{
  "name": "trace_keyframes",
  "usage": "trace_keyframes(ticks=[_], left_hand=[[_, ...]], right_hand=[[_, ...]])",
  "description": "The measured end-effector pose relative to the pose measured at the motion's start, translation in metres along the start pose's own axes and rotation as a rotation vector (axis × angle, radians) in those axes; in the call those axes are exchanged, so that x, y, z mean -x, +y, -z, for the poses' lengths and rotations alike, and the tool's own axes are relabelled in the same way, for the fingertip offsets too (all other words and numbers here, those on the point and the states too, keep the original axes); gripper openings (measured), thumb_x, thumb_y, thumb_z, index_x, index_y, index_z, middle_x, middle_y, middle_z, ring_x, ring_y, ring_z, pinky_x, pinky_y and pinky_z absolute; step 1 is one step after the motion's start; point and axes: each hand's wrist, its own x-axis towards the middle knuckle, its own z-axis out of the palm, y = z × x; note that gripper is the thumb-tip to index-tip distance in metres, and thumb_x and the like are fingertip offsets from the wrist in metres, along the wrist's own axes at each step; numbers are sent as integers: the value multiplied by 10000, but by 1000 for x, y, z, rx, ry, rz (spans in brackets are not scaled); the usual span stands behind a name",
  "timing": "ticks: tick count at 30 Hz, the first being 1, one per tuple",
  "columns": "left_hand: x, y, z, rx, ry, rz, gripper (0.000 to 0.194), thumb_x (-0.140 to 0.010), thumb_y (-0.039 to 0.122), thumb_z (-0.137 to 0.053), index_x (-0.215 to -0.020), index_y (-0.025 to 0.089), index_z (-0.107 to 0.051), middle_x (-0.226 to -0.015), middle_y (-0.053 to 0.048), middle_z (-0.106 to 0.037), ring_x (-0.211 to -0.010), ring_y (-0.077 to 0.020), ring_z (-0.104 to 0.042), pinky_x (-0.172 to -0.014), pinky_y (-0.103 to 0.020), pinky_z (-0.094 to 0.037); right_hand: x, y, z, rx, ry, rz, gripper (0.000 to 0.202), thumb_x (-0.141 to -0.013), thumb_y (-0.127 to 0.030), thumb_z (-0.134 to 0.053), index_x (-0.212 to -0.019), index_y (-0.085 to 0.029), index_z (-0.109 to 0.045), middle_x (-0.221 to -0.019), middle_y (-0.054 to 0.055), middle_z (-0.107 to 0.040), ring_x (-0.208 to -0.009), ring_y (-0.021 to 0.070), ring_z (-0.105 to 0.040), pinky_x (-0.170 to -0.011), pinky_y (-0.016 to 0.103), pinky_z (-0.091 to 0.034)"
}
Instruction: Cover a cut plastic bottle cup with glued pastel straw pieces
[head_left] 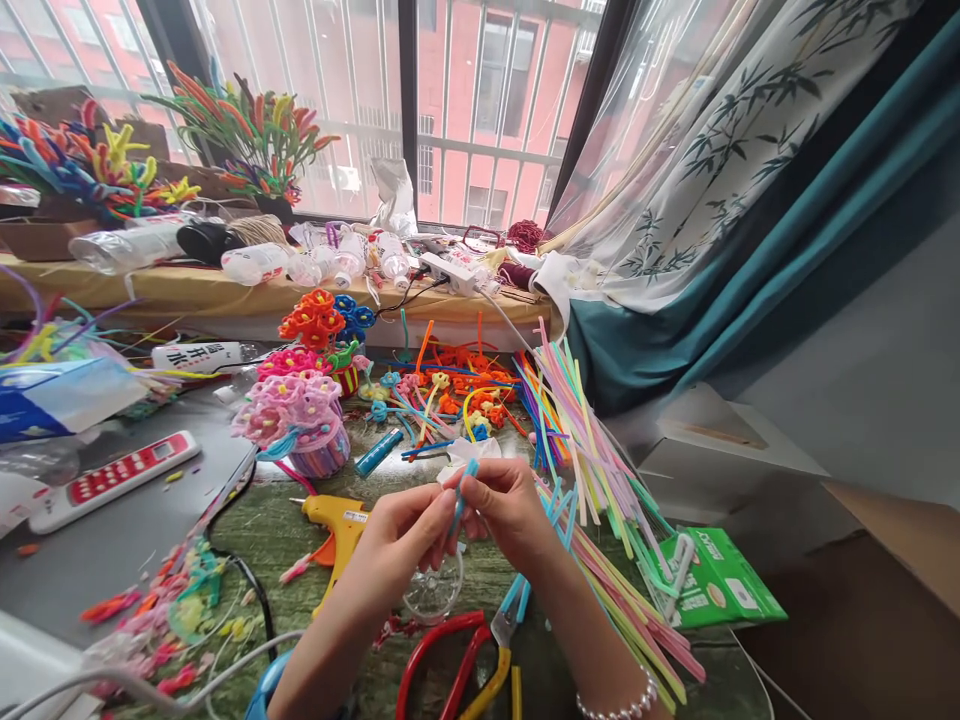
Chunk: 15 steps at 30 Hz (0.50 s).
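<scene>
A short light-blue pipe cleaner (pixel 463 494) is pinched between both hands above the middle of the table. My left hand (pixel 411 530) grips it from the left, thumb pressed against the fingers. From the right, my right hand (pixel 511 508) closes on it with thumb and forefinger. The pipe cleaner's lower part is partly hidden by the fingers. Below the hands lie a clear plastic ring-shaped piece (pixel 435 592) and a cutting tool with red and yellow handles (pixel 491 690). A yellow hot glue gun (pixel 341 525) rests left of my left hand.
Long pastel pipe cleaners (pixel 577 420) lie to the right, beside a green packet (pixel 724 575). Behind stand a pot of pink flowers (pixel 292 410) and orange pipe-cleaner pieces (pixel 465 370). A white remote (pixel 120 480), a black cord (pixel 255 580) and coloured scraps (pixel 169 640) occupy the left.
</scene>
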Motion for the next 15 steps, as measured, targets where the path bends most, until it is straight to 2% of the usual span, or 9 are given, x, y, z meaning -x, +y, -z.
trace_keyframes(ticks=[5,11,15], left_hand=[[-1,-2,3,24,-12,-11,461,-882,512,-547,-596,151,-524,-560,11,-484,-526,-91,-400,-485,-211,-311],[-1,-6,4,36,-15,1,457,-870,532,-555,-626,146,-556,-572,6,-499,-529,-94,-402,-462,-207,-301],[-1,-7,6,3,-15,-1,457,-876,525,-550,-626,142,-564,-569,8,-494,-536,-93,-399,-467,-205,-299]], right_hand=[[-1,0,0,-41,-26,0,231,-758,-396,-796,-759,-165,-786,-489,-14,-624,-370,55,-497,-365,155,-328],[-1,1,0,-44,-54,-17,221,-775,-375,-788,-833,-162,-799,-494,-22,-611,-382,44,-487,-379,151,-332],[0,0,0,-27,-43,-27,238,-763,-387,-793,-805,-152,-795,-492,-18,-617,-376,49,-486,-371,158,-328]])
